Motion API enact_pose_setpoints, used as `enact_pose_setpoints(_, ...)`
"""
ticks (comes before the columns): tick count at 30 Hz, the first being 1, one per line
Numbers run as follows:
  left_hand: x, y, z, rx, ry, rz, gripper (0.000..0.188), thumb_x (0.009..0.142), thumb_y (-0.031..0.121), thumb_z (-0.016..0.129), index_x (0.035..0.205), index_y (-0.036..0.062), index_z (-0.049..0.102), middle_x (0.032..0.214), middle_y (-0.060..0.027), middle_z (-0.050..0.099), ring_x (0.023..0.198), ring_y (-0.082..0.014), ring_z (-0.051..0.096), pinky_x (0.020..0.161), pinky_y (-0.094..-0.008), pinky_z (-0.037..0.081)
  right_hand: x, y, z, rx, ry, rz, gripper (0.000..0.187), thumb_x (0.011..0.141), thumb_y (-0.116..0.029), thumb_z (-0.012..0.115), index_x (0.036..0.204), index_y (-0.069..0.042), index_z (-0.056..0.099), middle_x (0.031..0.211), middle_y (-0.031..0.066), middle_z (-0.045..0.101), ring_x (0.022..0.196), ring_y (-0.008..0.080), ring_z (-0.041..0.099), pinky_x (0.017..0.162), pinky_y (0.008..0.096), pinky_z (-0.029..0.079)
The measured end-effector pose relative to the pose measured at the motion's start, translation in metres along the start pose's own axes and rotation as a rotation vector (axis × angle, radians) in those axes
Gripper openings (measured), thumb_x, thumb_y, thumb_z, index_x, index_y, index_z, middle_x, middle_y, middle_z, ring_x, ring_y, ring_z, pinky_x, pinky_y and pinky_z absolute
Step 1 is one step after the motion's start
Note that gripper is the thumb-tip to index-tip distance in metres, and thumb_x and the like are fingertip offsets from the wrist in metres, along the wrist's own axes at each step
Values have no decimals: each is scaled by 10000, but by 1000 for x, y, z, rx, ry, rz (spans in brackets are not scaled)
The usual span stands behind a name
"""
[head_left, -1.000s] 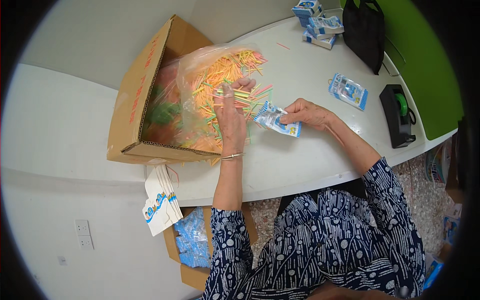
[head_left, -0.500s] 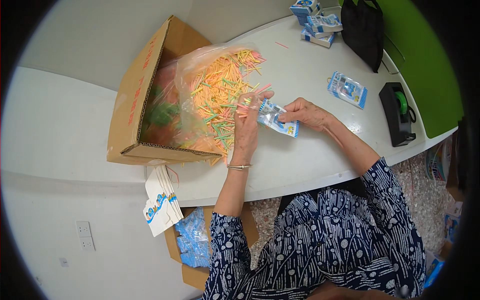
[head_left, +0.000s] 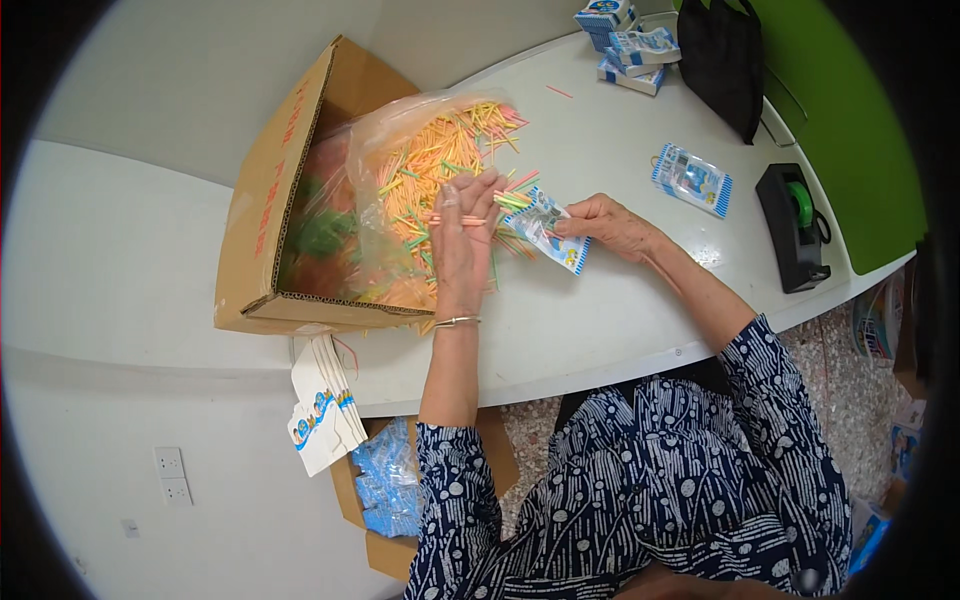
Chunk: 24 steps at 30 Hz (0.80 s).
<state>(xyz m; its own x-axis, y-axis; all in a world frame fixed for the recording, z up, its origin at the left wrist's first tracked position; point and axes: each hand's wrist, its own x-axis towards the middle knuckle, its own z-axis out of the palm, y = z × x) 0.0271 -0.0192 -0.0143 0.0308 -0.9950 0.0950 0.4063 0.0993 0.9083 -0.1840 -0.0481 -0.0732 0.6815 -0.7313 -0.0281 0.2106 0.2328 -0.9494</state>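
My left hand (head_left: 462, 235) is palm up over the heap of thin pastel sticks (head_left: 435, 150), its thumb lying over a few pink sticks (head_left: 462, 221) that cross the palm. Between the thumb and fingers of my right hand (head_left: 612, 229) is a small blue-and-white plastic packet (head_left: 555, 238), tilted, its upper left end toward my left hand. Several green, yellow and pink sticks (head_left: 513, 199) show at that end of the packet. The heap spills out of a clear plastic bag (head_left: 375, 145) onto the table.
An open cardboard box (head_left: 262, 210) lies around the bag. Right stand a filled packet (head_left: 692, 180) and a black tape dispenser (head_left: 790, 235). Small boxes (head_left: 632, 75) and a black bag (head_left: 722, 65) are at the back. Below the table edge, a carton holds blue packets (head_left: 388, 480).
My left hand has moved left, away from the packet's end, and its palm has turned up with pink sticks in it. The packet has tilted more steeply in my right hand.
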Motion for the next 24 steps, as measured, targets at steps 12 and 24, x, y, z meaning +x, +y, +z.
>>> enact_pose_setpoints(12, -8, 2, 17, 675, -265, -65, 323, 874, 99, 593, 1177, -8, 564, 1226, -83, 551, 987, -117, 547, 890, -277, 442, 0, 3, -2, 86, -34, 5, 353, 860, -231, 656, 1108, 20, 639, 973, 57, 678, 842, 73, 612, 781, 224, 472)
enact_pose_setpoints(24, -17, 7, 34, 701, -329, -55, 352, 832, 20, 593, 1181, 18, 551, 1140, -96, 591, 933, -123, 579, 777, -263, 482, -10, -21, 3, -1, -48, 42, 240, 809, -151, 698, 973, 24, 690, 880, 62, 693, 785, 78, 611, 756, 230, 471)
